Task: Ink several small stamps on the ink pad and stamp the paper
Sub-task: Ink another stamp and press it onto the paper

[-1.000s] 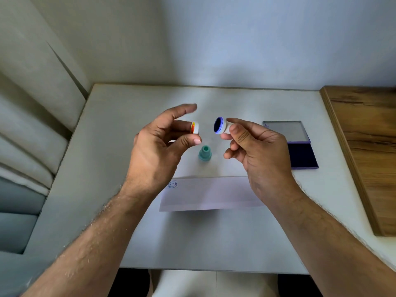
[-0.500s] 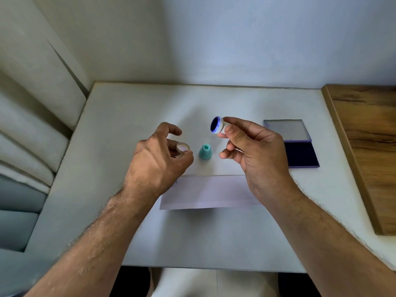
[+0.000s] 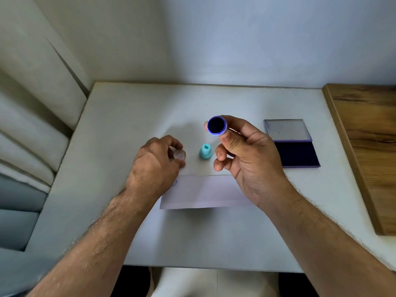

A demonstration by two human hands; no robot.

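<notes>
One stamped mark (image 3: pixel 174 183) sits on the paper (image 3: pixel 205 191). The right hand (image 3: pixel 252 159) pinches a blue-faced stamp (image 3: pixel 216 126) (apparently inked); the left hand (image 3: pixel 156 166) holds its cap (image 3: pixel 179 154) at the tabletop (image 3: pixel 128 125). Teal stamp (image 3: pixel 205 152) untouched; most stamping remains.

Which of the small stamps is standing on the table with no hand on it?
The teal stamp, upright between the hands. The blue-rimmed stamp is pinched aloft by the right hand; the left hand holds the third piece.
</notes>
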